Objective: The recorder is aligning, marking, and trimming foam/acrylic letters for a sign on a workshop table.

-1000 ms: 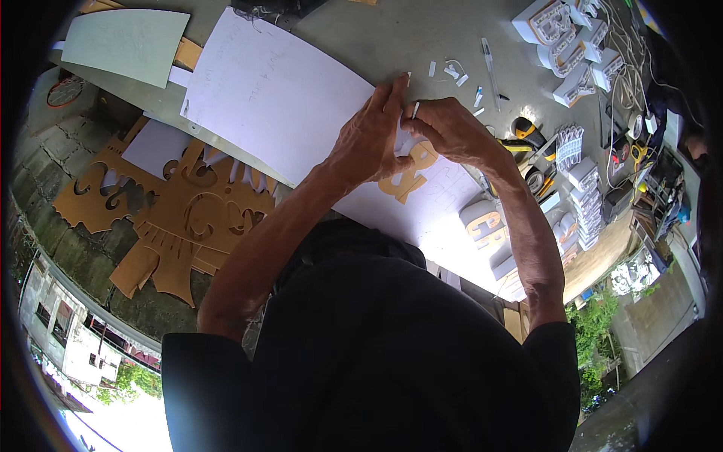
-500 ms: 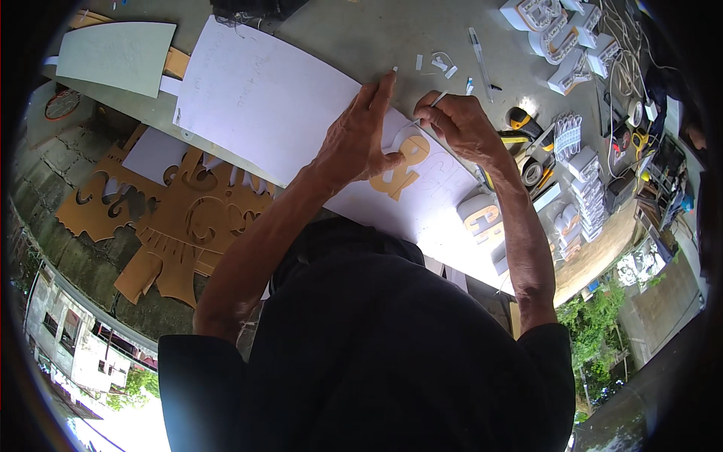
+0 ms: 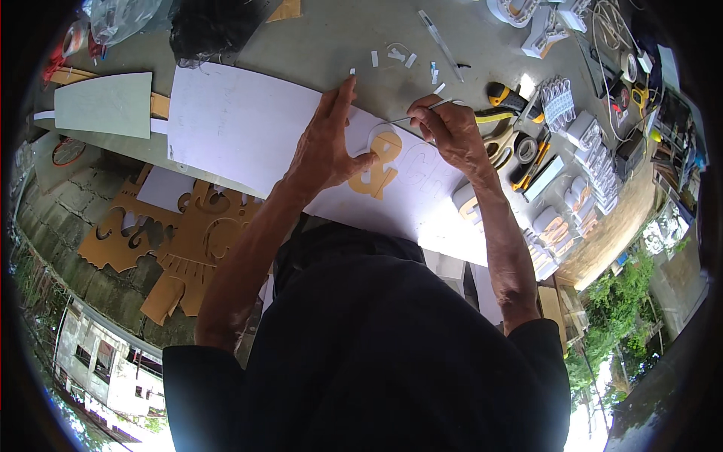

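A tan ampersand cutout [image 3: 388, 151] with a pale rim lies on a large white sheet [image 3: 233, 124] marked with faint drawn letters. My left hand [image 3: 320, 147] rests over it with fingers stretched out, the thumb at the cutout's left side. A small white bit [image 3: 352, 71] shows at its fingertips; whether it sticks to them I cannot tell. To the right, my right hand [image 3: 450, 135] is closed in a pinch round a slim pale rod-like tool [image 3: 398, 120]. The tool's tip points left, near the cutout's upper edge. Its exact kind is unclear.
White scraps [image 3: 397, 54] and a clear-barrelled pen-like tool [image 3: 440, 45] lie beyond my hands. At right are a yellow-black cutter [image 3: 514, 100], scissors [image 3: 498, 147], a tape roll [image 3: 526, 149] and white letter shapes [image 3: 553, 226]. Black plastic [image 3: 211, 30] sits at the back.
The whole view has shifted, so the table's things appear farther left. The tool in my right hand has tipped from steep to nearly flat. My left hand stays beside the ampersand.
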{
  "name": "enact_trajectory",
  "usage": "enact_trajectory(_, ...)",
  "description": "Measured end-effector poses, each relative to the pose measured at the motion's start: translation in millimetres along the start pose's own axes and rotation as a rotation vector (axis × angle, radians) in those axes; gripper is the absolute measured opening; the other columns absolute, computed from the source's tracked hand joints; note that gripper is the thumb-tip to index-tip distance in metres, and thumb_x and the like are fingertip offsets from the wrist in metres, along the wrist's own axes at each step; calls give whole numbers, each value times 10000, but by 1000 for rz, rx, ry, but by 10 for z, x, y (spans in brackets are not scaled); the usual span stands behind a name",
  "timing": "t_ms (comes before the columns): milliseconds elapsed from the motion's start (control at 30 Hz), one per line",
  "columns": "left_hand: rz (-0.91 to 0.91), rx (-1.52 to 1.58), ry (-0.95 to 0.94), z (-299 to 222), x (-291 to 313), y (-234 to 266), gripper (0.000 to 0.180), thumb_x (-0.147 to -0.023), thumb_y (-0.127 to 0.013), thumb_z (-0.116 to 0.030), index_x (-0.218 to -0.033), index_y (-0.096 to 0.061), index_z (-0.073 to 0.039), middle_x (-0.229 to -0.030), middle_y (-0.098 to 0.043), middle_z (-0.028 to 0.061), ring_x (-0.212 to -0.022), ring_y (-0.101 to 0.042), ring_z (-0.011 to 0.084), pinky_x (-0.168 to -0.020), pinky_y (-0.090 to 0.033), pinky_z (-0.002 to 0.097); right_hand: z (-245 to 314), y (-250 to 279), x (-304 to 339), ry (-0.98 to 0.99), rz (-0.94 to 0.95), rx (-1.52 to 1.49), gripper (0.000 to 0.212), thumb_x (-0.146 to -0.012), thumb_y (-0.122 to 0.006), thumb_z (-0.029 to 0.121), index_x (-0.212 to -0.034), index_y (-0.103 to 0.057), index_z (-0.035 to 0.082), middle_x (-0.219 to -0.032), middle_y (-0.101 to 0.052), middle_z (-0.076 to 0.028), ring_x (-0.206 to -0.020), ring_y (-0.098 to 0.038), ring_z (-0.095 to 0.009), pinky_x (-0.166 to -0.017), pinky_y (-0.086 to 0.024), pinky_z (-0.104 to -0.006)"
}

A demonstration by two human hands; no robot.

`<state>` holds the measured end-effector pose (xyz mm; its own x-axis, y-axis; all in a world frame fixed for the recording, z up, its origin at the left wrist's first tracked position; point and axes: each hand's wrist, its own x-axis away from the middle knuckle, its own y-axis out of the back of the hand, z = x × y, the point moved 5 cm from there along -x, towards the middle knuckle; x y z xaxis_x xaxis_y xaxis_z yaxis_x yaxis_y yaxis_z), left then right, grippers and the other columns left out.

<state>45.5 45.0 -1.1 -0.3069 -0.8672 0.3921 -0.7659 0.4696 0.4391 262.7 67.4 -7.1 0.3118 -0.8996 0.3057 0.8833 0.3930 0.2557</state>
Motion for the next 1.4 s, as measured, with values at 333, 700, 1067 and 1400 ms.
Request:
enact_trajectory(333,-18,-44,-57,-28,-8,13,1248,-618,-924,-200,-1630,-203,-83,-1418,-491,130,-1047,-589,278,-937,-532,414,71,-158,491,45,-257,18,99,-1023,-576,18,-1035,-670,-13,-801,-701,-95,-597,-601,-131,-574,-507,-287)
enact_trajectory(700,-28,-41,-97,7,-3,-16,1204,-632,-913,-212,-1620,-240,-61,-1425,-488,137,-1054,-578,264,-925,-530,404,191,-159,871,100,-502,181,101,-1015,-604,53,-961,-644,-23,-823,-682,-102,-589,-616,-151,-535,-470,-308)
enact_trajectory(1067,-68,-55,-101,-1,46,-35,1159,-670,-909,-232,-1610,-250,-71,-1448,-487,168,-1105,-602,317,-960,-537,419,328,-332,436,-294,-89,428,406,-848,-806,321,-1010,-554,47,-682,-668,-128,-663,-709,-357,-652,-553,-443)
enact_trajectory(1400,-285,-225,-162,-48,183,-49,1048,-704,-902,-173,-1569,-322,-58,-1427,-506,180,-1210,-579,352,-1041,-491,453,136,-365,308,-224,-66,355,482,-766,-902,304,-1019,-653,-22,-649,-607,-60,-562,-578,-128,-539,-463,-296)
